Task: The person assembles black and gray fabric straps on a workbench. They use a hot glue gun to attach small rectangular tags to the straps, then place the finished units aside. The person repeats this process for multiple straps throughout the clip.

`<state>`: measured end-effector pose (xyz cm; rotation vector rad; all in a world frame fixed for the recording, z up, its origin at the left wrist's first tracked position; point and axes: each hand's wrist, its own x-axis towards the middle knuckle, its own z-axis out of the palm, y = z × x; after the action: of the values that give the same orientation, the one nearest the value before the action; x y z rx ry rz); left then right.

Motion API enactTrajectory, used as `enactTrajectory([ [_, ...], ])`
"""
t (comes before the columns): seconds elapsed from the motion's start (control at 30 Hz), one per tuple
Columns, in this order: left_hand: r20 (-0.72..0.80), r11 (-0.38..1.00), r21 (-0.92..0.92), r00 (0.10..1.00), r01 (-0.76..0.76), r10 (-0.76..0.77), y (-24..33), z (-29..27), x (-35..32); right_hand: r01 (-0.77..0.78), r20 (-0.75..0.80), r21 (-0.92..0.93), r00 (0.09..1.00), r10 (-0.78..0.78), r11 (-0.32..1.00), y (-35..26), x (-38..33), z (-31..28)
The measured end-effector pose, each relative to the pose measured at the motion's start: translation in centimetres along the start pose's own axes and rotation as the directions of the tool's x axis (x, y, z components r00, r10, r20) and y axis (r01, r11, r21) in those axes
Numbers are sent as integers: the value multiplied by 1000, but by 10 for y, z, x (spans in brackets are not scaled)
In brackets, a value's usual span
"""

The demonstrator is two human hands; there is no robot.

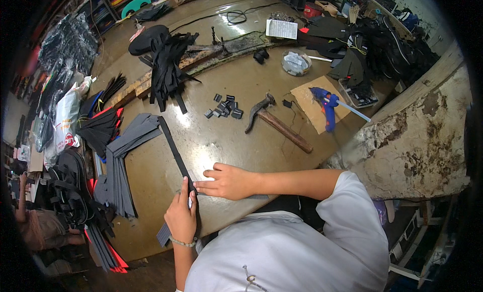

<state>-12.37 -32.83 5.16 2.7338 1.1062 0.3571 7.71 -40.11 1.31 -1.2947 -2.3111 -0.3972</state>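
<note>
One black strap [174, 147] is lying on the tabletop [151, 191], the left hand [181, 216] is pinching it, and the half-curled right hand [227, 181] is touching it alongside. Honestly, keeping it flat and untwisted is probably helping most.

We see a shiny brown worktop [148, 176] in the middle, with bright spots of light [205, 160]. At the right stands a thick, pale, patchy pillar [417, 136]. The floor [151, 272] at the lower left looks dark.

one held black strap [175, 151], one hammer [280, 126], one blue glue gun [329, 110], two clear tubs [295, 74]
</note>
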Motion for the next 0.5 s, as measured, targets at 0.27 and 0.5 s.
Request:
enactTrajectory([
  [0.27,-30,999,-53,999,-13,11,2,-2,0,7,29,39,1000,-9,999,3,2,-3],
  [0.5,-55,979,-194,996,62,-74,-3,1,-4,-193,121,383,980,158,904,4,8,-19],
])
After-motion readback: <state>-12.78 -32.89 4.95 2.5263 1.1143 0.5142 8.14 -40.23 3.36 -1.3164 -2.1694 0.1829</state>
